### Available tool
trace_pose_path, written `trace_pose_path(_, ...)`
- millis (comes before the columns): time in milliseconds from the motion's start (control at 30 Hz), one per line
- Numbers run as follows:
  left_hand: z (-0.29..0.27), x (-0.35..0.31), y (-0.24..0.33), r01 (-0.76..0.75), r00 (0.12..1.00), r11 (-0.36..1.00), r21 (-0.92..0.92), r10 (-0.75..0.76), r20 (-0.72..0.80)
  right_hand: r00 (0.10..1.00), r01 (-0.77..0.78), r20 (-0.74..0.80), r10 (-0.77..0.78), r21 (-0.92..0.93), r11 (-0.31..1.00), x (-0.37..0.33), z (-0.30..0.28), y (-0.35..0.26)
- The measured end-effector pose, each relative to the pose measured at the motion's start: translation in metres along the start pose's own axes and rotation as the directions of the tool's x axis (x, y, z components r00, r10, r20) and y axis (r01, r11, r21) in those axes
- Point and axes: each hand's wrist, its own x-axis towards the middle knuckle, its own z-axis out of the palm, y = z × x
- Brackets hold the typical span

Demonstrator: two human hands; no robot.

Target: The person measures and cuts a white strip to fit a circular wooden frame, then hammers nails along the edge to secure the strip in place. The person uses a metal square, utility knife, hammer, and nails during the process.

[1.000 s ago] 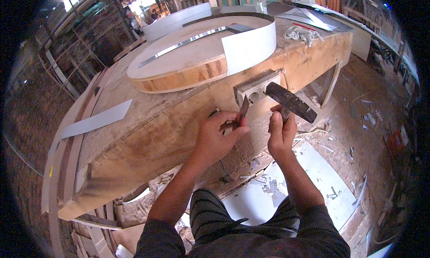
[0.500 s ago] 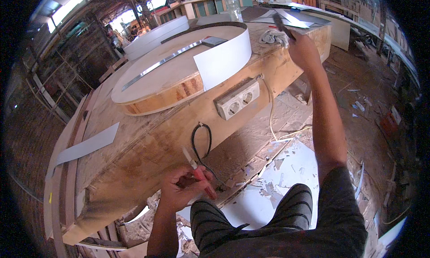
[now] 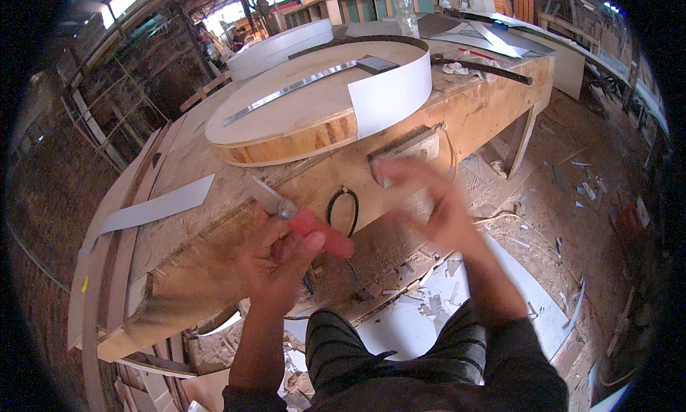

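Note:
My left hand (image 3: 275,258) grips a chisel (image 3: 300,219) with a red handle and a metal blade, held over the front edge of the wooden workbench (image 3: 186,269). Blurred with motion, my right hand (image 3: 429,201) holds nothing, its fingers spread in front of the bench edge near the socket box (image 3: 404,146). The hammer (image 3: 482,67) lies on the far right of the bench top. A round wooden disc (image 3: 300,119) with a white edging strip (image 3: 393,94) curling off its rim sits on the bench.
A white laminate strip (image 3: 153,208) lies on the bench at left. A black cable loop (image 3: 343,208) hangs at the bench front. White offcuts (image 3: 429,301) litter the dirt floor. A second round white panel (image 3: 279,44) and a plastic bottle (image 3: 405,8) stand behind.
My right hand put the hammer down on the far bench end and came back toward the front edge, empty. My left hand lifted the chisel higher.

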Motion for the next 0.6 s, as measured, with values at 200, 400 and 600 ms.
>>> trace_pose_path(200,0.054,0.031,0.019,-0.377,0.923,0.817,0.436,0.293,0.249,0.911,-0.38,0.051,0.409,0.491,0.784,-0.024,0.058,-0.07)
trace_pose_path(400,0.079,0.039,0.026,-0.397,0.914,0.749,0.531,0.269,0.304,0.845,-0.341,-0.186,0.501,0.534,0.773,-0.041,0.054,-0.041)
trace_pose_path(600,0.027,0.108,0.052,-0.582,0.729,0.479,0.657,0.665,0.16,0.76,-0.372,-0.464,0.455,0.263,0.89,-0.031,0.056,-0.01)
